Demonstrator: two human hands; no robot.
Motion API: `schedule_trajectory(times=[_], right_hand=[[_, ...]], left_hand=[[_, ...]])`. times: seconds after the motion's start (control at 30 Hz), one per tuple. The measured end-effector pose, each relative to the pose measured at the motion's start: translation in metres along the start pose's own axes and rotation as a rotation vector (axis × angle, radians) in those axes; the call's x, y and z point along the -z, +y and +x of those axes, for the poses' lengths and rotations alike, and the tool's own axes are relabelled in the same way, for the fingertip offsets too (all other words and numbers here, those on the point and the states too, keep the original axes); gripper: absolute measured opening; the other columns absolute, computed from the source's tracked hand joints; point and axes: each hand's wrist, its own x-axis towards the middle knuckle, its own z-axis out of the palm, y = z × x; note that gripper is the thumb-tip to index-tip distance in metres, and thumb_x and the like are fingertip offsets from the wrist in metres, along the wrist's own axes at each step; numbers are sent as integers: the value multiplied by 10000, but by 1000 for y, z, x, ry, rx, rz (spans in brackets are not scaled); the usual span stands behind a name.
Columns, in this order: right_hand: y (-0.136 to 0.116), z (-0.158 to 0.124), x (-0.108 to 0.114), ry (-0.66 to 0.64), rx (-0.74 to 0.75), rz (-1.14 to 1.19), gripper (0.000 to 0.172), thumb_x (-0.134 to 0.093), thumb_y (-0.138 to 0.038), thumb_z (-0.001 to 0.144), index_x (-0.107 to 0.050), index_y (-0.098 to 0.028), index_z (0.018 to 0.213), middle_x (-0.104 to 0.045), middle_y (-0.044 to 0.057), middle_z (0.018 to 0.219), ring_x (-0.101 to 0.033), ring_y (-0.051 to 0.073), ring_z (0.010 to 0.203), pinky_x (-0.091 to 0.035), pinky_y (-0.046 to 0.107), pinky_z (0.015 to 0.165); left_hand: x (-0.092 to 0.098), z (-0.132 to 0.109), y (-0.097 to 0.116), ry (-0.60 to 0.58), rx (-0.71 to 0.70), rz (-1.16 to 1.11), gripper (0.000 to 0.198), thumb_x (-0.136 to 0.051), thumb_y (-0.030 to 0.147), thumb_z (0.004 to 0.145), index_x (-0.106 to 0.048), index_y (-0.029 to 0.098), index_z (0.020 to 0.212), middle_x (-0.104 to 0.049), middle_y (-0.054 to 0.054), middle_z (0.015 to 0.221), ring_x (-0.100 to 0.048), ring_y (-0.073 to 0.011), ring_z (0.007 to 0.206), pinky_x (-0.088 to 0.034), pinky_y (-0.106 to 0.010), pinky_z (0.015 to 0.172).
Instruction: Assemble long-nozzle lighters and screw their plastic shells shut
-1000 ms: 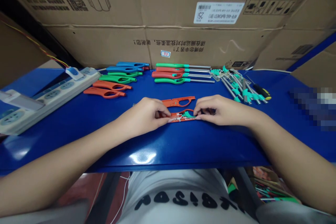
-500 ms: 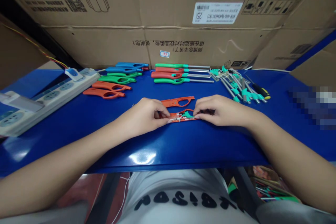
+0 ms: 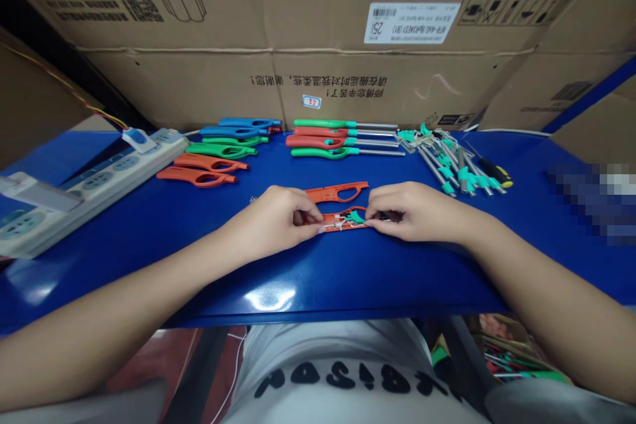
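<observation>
An orange lighter shell [image 3: 334, 220] is pinned steady on the surface [image 3: 348, 271]; the left hand [image 3: 278, 218] has a narrow grip on it. Its green insert [image 3: 356, 216] is pinched by the right hand [image 3: 417, 212].

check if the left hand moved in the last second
No, the left hand, pinching the orange assembly, sits in the same spot beside the loose orange shell.

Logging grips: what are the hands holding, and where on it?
The orange lighter shell: left hand pinches its handle end, right hand its green-fitted end.
</observation>
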Motion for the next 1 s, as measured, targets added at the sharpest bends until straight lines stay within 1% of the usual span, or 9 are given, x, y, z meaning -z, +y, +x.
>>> schedule_trajectory(times=[0.13, 0.33, 0.47, 0.7, 1.0], right_hand=[[-1, -1, 1, -7, -3, -25, 146, -579, -209, 919, -721, -177, 903, -711, 46, 899, -643, 150, 763, -435, 257, 672], [-1, 0, 6, -47, -15, 21, 189, -546, -224, 964, -727, -180, 928, -724, 55, 946, -661, 168, 841, -468, 274, 758], [-1, 1, 6, -53, -31, 13, 181, -555, -221, 956, -729, -179, 925, -724, 58, 942, -659, 171, 827, -467, 278, 741], [1, 0, 2, -20, -25, 3, 148, -585, -218, 924, -729, -185, 914, -720, 51, 911, -654, 157, 778, -447, 260, 687], [-1, 0, 7, -48, -32, 58, 182, -561, -225, 945, -741, -197, 955, -735, 57, 967, -674, 179, 861, -489, 290, 767]], left_hand=[[-1, 0, -1, 6, -2, -7, 100, -761, 229, 819, -802, 174, 891, -747, -25, 819, -645, -126, 655, -492, -236, 614], [0, 1, 0, -27, 35, -22, 131, -767, 223, 804, -809, 191, 924, -757, -18, 843, -642, -119, 649, -505, -231, 609], [0, 0, 0, -40, 45, -32, 143, -765, 232, 805, -809, 194, 935, -761, -20, 857, -647, -122, 654, -511, -229, 607], [0, 0, -1, -32, 47, -28, 136, -768, 230, 802, -807, 183, 924, -758, -21, 845, -648, -119, 645, -506, -229, 608], [0, 1, 0, -26, 29, -14, 126, -764, 224, 798, -807, 185, 911, -759, -26, 826, -637, -121, 634, -503, -233, 601]])
